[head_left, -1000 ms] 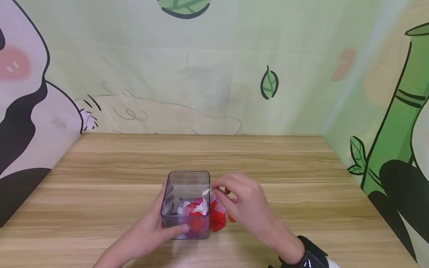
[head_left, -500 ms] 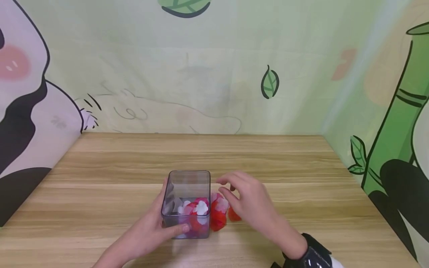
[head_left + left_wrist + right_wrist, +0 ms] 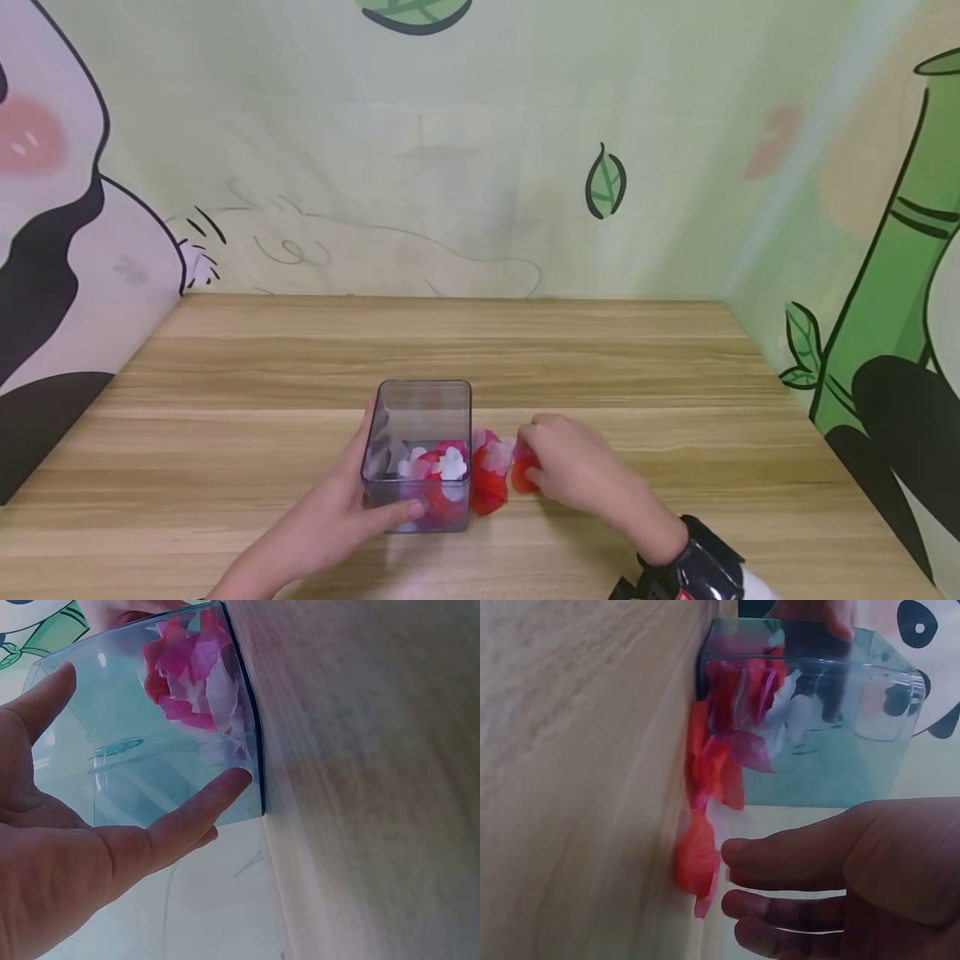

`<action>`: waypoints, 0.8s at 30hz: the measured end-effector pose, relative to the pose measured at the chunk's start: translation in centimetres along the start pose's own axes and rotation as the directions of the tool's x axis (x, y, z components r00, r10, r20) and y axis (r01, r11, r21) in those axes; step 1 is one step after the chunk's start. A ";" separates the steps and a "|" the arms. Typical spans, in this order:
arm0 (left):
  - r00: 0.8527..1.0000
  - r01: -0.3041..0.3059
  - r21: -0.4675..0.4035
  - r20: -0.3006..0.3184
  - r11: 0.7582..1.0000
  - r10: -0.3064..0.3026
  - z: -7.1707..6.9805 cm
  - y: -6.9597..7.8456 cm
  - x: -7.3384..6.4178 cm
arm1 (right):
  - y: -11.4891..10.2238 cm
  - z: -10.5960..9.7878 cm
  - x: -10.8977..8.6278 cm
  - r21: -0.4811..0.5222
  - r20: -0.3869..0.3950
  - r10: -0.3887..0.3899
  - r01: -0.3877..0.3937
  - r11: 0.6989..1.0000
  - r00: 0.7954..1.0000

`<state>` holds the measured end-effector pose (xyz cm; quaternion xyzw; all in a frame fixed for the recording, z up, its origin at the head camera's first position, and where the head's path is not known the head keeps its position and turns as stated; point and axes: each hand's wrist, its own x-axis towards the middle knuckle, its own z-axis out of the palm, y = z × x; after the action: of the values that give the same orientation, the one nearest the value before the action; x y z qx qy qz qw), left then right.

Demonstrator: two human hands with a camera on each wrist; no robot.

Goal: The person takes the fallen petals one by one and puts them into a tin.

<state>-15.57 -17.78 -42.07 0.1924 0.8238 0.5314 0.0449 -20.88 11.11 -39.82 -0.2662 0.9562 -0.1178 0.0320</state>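
My left hand [image 3: 341, 508] holds a clear grey plastic box [image 3: 422, 504] by its left side, thumb across the front wall. Inside the box lie white, pink and red flower petals [image 3: 452, 462]. A loose heap of red and pink petals [image 3: 489, 483] rests on the table against the box's right side. Just right of it is another red petal [image 3: 523, 468], with my right hand [image 3: 577, 467] over it. In the right wrist view, the thumb and fingers [image 3: 742, 904] stand right beside the red petal [image 3: 695, 859], a gap showing between them.
The wooden table [image 3: 300, 358] runs back to a cloth backdrop [image 3: 465, 167] printed with pandas, leaves and bamboo. A dark band [image 3: 693, 558] is strapped round the right wrist.
A white petal between my right fingers has dropped into the box. My right hand has then moved right and down to the loose red petal. The left hand keeps its hold.
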 end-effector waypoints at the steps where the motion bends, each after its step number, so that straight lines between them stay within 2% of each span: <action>1: 1.000 -0.002 0.003 -0.001 1.000 0.002 0.0 0.0 0.0 | 0.1 0.1 0.0 -0.001 0.011 0.011 -0.011 1.000 1.000; 5: 1.000 -0.008 -0.005 -0.002 1.000 0.008 0.0 0.0 0.0 | 0.4 0.5 0.2 -0.006 0.033 0.033 -0.033 0.999 0.999; 10: 1.000 0.009 -0.022 0.005 1.000 -0.009 0.0 0.1 0.0 | 0.6 0.8 0.2 0.011 0.036 0.023 -0.023 1.000 0.999; 15: 1.000 0.028 -0.023 0.011 0.999 -0.028 0.0 0.2 0.0 | 1.0 1.0 0.1 0.021 0.010 -0.016 0.016 1.000 1.000; 24: 1.000 0.029 -0.017 0.006 0.999 -0.029 0.0 0.2 -0.1 | 1.2 0.4 0.3 0.046 -0.037 -0.028 0.029 0.998 0.999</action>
<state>-15.39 -17.75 -41.90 0.1814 0.8219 0.5369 0.0567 -21.73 11.85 -40.50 -0.2768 0.9497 -0.1454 0.0193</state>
